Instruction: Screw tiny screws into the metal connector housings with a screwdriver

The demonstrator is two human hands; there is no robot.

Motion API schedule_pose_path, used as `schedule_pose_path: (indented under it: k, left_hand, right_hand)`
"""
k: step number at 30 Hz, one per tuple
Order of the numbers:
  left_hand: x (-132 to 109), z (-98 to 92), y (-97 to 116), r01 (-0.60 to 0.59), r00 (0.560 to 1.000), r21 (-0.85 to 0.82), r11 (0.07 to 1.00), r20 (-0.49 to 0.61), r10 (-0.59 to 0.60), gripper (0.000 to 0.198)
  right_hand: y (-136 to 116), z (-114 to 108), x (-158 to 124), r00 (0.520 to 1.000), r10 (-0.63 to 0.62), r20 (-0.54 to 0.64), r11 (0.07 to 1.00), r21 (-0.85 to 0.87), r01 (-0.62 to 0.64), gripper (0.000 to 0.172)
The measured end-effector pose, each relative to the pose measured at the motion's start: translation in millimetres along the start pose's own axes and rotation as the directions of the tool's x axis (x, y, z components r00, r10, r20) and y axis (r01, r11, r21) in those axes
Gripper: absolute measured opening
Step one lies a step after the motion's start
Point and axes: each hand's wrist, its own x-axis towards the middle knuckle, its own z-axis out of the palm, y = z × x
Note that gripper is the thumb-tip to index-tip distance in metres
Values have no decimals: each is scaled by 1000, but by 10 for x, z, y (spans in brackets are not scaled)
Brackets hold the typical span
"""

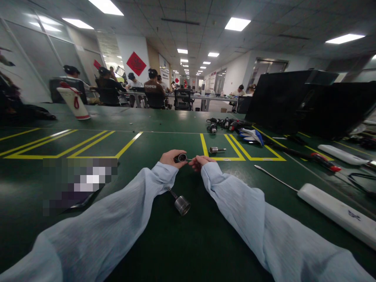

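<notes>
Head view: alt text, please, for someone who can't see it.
The left hand holds a dark cylinder; the right hand pinches a thin rod beside it, over a green table. One metal socket lies by the left sleeve, another socket inside a yellow outline.

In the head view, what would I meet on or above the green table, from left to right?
White container, left hand, right hand, metal part inside the yellow outline, blue-and-white glove, nearer long white block.

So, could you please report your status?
Left hand gripping dark round part. Right hand pinching thin rod beside it. Metal cup-shaped piece close to left sleeve.
</notes>
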Motion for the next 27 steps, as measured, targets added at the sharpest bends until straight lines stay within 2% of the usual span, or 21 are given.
schedule_pose_path:
  k: [4,11,21,27]
  left_hand:
    - [6,12,-27,24,1000,-24,999,-18,-25,37]
    - [14,-21,49,-117,993,20,993,17,116,31]
    - [5,23,-10,-7,999,-50,999,41,9,36]
    - [6,35,-12,20,999,-52,998,50,-17,37]
  right_hand:
    - [-10,15,-9,1000,2,-3,1000,10,-2,20]
    - [1,52,-27,997,-74,-1,995,-71,74,23]
    - [-6,26,-34,999,-46,20,997,-68,47,25]
    - [-10,63,-62,994,-108,-12,988,-116,106,26]
